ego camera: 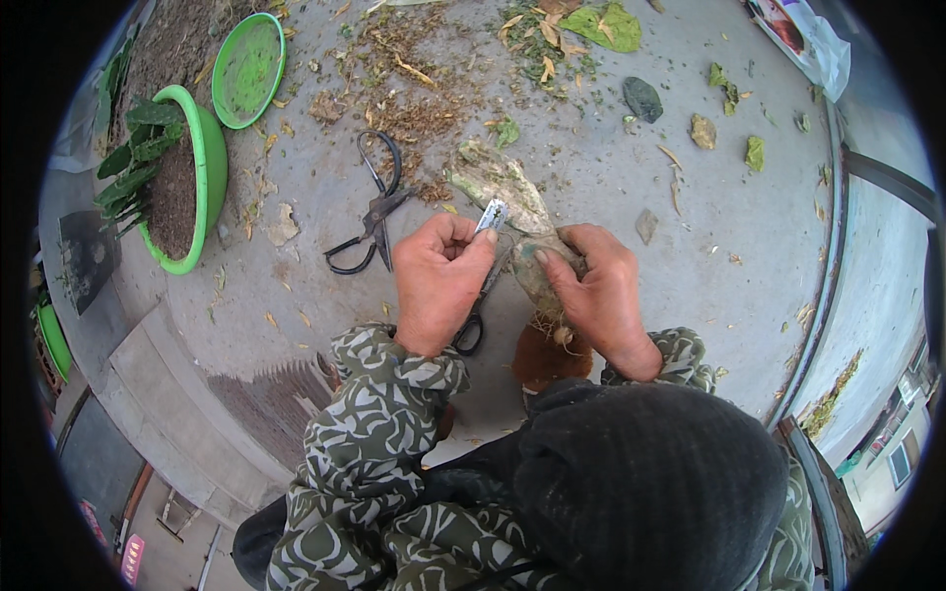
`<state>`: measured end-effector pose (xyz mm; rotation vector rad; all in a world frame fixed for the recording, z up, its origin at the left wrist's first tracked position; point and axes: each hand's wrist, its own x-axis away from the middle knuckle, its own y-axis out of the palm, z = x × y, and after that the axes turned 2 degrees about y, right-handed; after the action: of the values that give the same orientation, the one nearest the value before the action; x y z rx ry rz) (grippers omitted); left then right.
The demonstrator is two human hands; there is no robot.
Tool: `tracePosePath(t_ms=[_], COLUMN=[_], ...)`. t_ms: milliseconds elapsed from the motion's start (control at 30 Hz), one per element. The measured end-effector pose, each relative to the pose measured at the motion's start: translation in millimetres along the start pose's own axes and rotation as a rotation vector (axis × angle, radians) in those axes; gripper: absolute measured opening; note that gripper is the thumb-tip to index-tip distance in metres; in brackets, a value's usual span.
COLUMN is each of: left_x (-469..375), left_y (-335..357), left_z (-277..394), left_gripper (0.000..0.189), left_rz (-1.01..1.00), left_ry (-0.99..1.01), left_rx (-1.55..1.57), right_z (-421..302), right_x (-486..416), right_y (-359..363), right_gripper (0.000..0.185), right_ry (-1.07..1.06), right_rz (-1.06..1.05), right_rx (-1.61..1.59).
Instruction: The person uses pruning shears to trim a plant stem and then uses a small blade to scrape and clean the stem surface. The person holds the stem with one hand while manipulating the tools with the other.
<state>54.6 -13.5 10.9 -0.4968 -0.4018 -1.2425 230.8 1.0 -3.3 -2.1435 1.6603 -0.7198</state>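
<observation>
My left hand (443, 277) pinches a razor blade (491, 216) between thumb and fingers, its printed face showing. In my right hand (599, 284) is a flattened, pale green-brown cactus piece (510, 192), which reaches up and left past the blade. Thin roots and a small round lump (563, 336) hang from its lower end, near my knee or shoe. Black-handled scissors (378, 210) lie spread on the concrete left of my left hand. A second pair of black-handled scissors (471, 332) lies partly hidden beneath that hand and wrist.
A green pot (199, 177) of soil with a cactus (144, 155) stands at left, beside a green round dish (251, 70). Dry debris (414, 96), leaves (606, 28) and a dark flat stone (642, 100) lie ahead. A plastic bag (805, 44) is at the upper right.
</observation>
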Motion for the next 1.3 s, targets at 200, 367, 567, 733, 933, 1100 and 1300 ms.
tracePosePath(t_ms=[200, 367, 567, 733, 933, 1100, 1300], left_x=[-2.5, -3.9, -2.1, 2.0, 1.0, 2.2, 3.1], left_y=[0.8, 1.8, 0.8, 4.5, 9.4, 8.3, 7.7], left_z=[2.4, 4.8, 6.4, 4.1, 0.1, 2.3, 3.9], left_gripper=[0.01, 0.011, 0.01, 0.011, 0.01, 0.01, 0.011], left_rz=[0.001, 0.002, -0.032, 0.027, 0.081, 0.035, 0.014], left_ry=[-0.012, -0.108, -0.22, -0.118, -0.091, -0.201, -0.274], left_rx=[-0.003, 0.073, 0.212, 0.114, 0.125, 0.223, 0.355], right_z=[0.3, 0.2, 0.4, -0.8, -1.1, -0.3, 0.1], right_x=[0.2, 0.2, 0.9, 0.5, 0.9, 1.4, 1.8], right_y=[-1.4, -1.0, -1.1, -0.7, -0.7, 0.2, 0.7], right_gripper=[0.025, 0.025, 0.024, 0.023, 0.023, 0.023, 0.023], right_ry=[-0.053, -0.063, -0.044, -0.039, -0.051, -0.044, -0.034], right_rz=[0.004, 0.005, -0.004, -0.009, -0.023, -0.023, -0.027], right_rx=[0.018, 0.017, -0.005, -0.013, -0.015, -0.003, -0.015])
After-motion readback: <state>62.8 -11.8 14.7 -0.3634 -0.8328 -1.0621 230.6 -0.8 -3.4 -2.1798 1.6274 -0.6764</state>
